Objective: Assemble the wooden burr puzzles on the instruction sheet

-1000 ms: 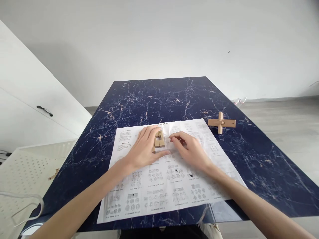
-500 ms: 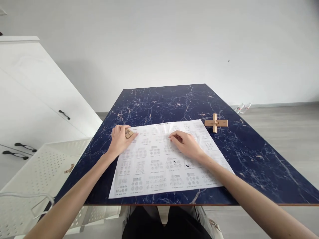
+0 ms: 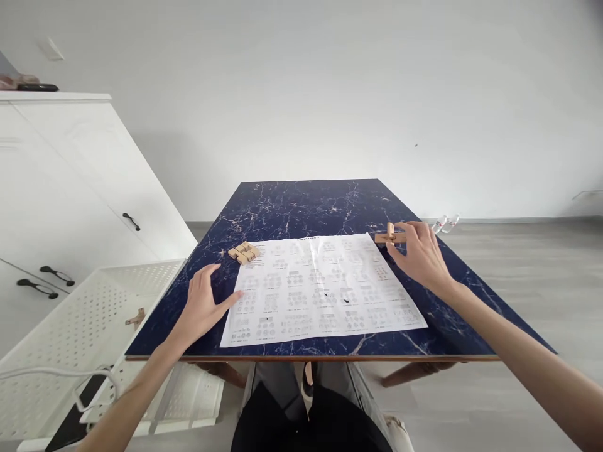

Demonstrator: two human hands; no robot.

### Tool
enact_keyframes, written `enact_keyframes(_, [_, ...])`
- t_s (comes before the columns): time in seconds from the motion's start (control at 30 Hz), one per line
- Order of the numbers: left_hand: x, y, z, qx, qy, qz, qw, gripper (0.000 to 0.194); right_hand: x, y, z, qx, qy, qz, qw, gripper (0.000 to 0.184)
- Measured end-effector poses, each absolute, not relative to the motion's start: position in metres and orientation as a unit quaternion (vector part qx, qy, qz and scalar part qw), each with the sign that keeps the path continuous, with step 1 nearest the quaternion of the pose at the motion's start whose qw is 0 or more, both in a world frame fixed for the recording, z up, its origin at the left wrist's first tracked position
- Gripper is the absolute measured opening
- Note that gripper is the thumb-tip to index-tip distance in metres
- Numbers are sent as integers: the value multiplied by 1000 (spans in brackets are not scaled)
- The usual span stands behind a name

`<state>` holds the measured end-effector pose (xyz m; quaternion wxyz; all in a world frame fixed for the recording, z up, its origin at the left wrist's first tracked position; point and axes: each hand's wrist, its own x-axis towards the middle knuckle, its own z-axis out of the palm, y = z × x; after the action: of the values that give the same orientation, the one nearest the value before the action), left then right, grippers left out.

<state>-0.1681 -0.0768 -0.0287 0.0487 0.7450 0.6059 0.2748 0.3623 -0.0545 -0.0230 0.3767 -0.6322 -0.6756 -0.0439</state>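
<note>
My left hand [image 3: 203,306] hovers over the left edge of the printed sheet [image 3: 301,251], its thumb and fingers spread with nothing between them. Just beyond its fingertips, a small wooden block puzzle [image 3: 244,252] of interlocked bars rests at the sheet's far left corner. Off the sheet's far right corner lies a wooden cross puzzle [image 3: 390,233] made of crossed bars. My right hand [image 3: 421,254] has its thumb and fingers around the right side of this cross, covering part of it. The sheet lies flat, with rows of small diagrams and a few dark specks.
The table [image 3: 306,204] has a dark blue marbled top. On the left stand a white cabinet [image 3: 85,176] and a white perforated basket [image 3: 141,276] with another wooden piece [image 3: 135,319] and a white cable. Clear bottles [image 3: 445,223] stand on the floor beyond the right edge.
My left hand has let go of the block puzzle and drawn back toward me, opening. My right hand has moved from above the sheet rightward to the wooden cross. The camera view has shifted.
</note>
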Motion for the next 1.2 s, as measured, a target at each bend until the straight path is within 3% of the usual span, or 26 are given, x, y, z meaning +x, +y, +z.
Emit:
enact_keyframes(0.07, [-170, -87, -29, 743, 606, 280, 46, 79, 376, -52, -31, -675, -663, -57, 318, 58])
enact_keyframes(0.23, [-169, -90, -27, 739, 604, 294, 41, 73, 384, -48, -46, -693, -655, -21, 299, 43])
enact_keyframes(0.37, [-168, -90, -23, 728, 614, 301, 53, 67, 381, -43, -47, -694, -638, -4, 335, 34])
enact_keyframes(0.67, [-171, -94, -17, 714, 622, 317, 50, 59, 371, -39, -34, -685, -556, 34, 470, 40])
enact_keyframes(0.83, [-134, -102, 4, 734, 550, 398, -16, 34, 332, -52, -9, -623, -583, 96, 513, 40])
enact_keyframes(0.93, [-86, -99, 22, 772, 494, 393, 71, 33, 291, -62, 12, -564, -639, 125, 508, 34])
enact_keyframes(1.1, [-30, -54, 36, 752, 407, 317, 410, 68, 227, -72, 31, -449, -737, 151, 482, 21])
enact_keyframes(1.2, [-29, -23, 29, 736, 322, 287, 522, 90, 208, -68, 25, -415, -747, 174, 490, 18])
